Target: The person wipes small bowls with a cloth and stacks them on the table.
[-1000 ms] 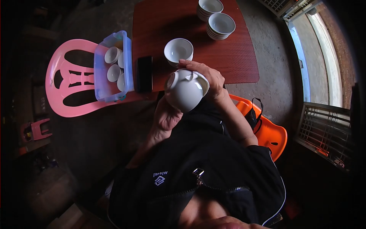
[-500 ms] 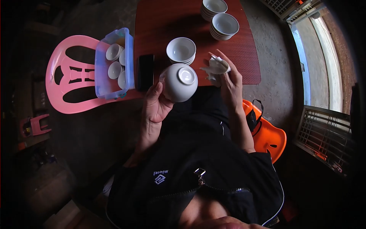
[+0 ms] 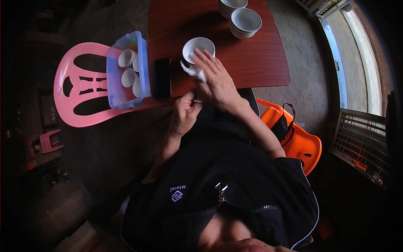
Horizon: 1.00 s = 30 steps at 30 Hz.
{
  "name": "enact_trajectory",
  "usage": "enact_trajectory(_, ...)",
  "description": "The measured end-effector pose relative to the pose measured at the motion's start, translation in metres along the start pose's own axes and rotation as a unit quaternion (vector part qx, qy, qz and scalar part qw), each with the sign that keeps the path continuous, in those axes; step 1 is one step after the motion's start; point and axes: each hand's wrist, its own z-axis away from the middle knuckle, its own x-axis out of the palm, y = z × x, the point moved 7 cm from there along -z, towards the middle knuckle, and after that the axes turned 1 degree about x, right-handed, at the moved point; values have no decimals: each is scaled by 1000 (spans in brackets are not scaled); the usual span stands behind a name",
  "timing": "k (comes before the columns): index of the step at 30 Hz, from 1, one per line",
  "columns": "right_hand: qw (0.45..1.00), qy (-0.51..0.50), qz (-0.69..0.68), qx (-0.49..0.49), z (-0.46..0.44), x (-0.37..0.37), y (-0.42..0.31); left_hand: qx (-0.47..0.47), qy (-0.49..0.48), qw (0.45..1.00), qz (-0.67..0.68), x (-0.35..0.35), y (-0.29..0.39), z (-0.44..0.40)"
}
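Just off the table's near edge, my left hand (image 3: pixel 184 115) is closed, thumb and fingers pinched together at a small white edge that I cannot make out. My right hand (image 3: pixel 220 86) crosses in front of it with its fingers extended, holding a crumpled white cloth (image 3: pixel 194 72) that shows beside and beneath the fingers. Beyond them a white bowl (image 3: pixel 198 47) stands upright on the table, partly covered by my right fingertips. Whatever lies between my hands is mostly hidden.
The red-brown table (image 3: pixel 264 63) bears bowl stacks (image 3: pixel 245 23) (image 3: pixel 232 5) at its far side and a black phone (image 3: pixel 162 78) at its left. A blue plastic bin (image 3: pixel 145 63) with small cups rests on a pink chair (image 3: pixel 63 80). An orange chair (image 3: pixel 306 153) stands right.
My right hand has swung left with the white cloth, from apart to across my left hand. The bowl my left hand held bottom outward is no longer clearly visible. The view has shifted slightly.
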Motion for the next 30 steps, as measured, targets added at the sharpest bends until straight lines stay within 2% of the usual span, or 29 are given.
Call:
enact_trajectory(1,997,-33,46,-58,4,0,-28,55,0,998,36,-3,-2,3)
enact_trajectory(2,993,-51,35,-103,13,3,-41,37,118,985,118,-10,-21,13)
enact_trajectory(3,992,-33,43,-113,16,2,-42,55,59,996,26,-7,-13,13)
enact_trajectory(4,993,-38,64,-89,13,-3,-35,56,54,995,-68,-8,-9,18)
enact_trajectory(5,998,-14,25,-51,12,-6,-16,-7,-26,999,-26,6,25,1)
enact_trajectory(6,998,-7,-56,-8,9,-11,-5,-36,-17,998,42,9,26,-2)
enact_trajectory(7,934,-29,-325,147,11,-3,19,-38,-17,998,40,7,27,0)
enact_trajectory(8,830,-125,-452,301,26,13,43,-29,-35,999,1,5,30,1)
enact_trajectory(9,804,-134,-485,317,25,10,48,-15,-54,998,-38,2,33,0)
enact_trajectory(11,811,-60,-533,233,20,5,41,6,-68,998,0,0,17,0)
enact_trajectory(12,850,-56,-480,209,13,-5,25,11,-41,998,38,2,15,-2)
enact_trajectory(13,958,-74,-275,31,2,-21,4,13,-14,997,76,2,14,-1)
enact_trajectory(14,992,-93,-79,-39,4,-23,-17,26,-10,997,74,3,16,0)
enact_trajectory(15,983,-136,44,-117,7,-16,-37,38,-8,997,73,4,18,1)
enact_trajectory(16,973,-146,86,-159,9,-10,-41,54,41,996,63,3,20,4)
enact_trajectory(18,977,-156,43,-138,-1,-15,-30,-23,3,978,205,10,18,3)
enact_trajectory(19,976,-178,-25,-124,-6,-16,-17,-58,-87,975,195,4,10,4)
enact_trajectory(20,959,-204,-188,-61,-6,-14,-2,-55,-75,964,248,1,2,8)
enact_trajectory(21,912,-223,-344,3,-5,-9,9,-50,-62,950,301,2,8,6)
enact_trajectory(22,836,-187,-503,117,4,-5,11,-50,-61,921,382,3,10,5)
enact_trajectory(23,828,-121,-536,113,6,-10,9,-48,-62,921,381,5,10,2)
enact_trajectory(24,815,-55,-567,110,10,-12,10,-27,-18,894,447,2,8,0)
enact_trajectory(25,784,0,-599,159,19,-1,16,-6,28,860,510,-3,4,0)
enact_trajectory(26,775,78,-613,136,25,2,13,0,44,836,548,-8,-5,-2)
enact_trajectory(27,769,153,-614,90,35,9,12,11,67,850,523,-9,-4,-6)
enact_trajectory(29,852,189,-485,54,41,5,3,13,88,875,475,-6,0,-12)
enact_trajectory(30,868,230,-439,37,36,-3,-3,13,87,876,475,-4,1,-12)
